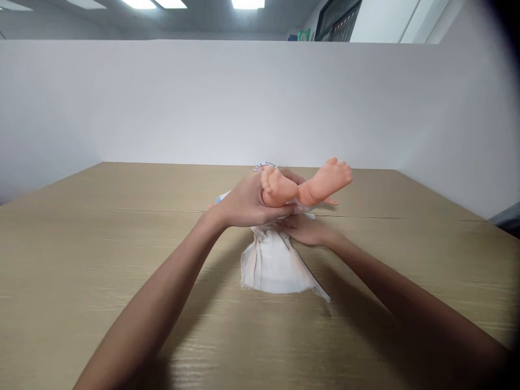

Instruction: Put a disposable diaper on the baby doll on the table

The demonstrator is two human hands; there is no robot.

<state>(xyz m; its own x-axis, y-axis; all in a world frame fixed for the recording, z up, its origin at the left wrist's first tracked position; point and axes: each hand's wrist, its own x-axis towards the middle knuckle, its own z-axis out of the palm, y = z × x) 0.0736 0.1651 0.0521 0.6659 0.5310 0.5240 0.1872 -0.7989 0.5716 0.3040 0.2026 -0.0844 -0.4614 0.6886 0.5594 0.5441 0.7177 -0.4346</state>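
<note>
A plastic baby doll (320,184) lies on the wooden table (101,244) with its two legs lifted, feet pointing toward me. My left hand (244,203) is closed around the doll's ankles and holds the legs up. A white diaper (274,262) is spread on the table under the doll, its near end fanned out toward me. My right hand (306,230) lies low beside the doll, fingers on the diaper's upper part beneath the raised legs. The doll's body and head are hidden behind my hands.
White partition walls (244,97) enclose the table at the back and on both sides. A seam runs across the tabletop behind the doll. The table's right edge (487,219) drops away at the far right.
</note>
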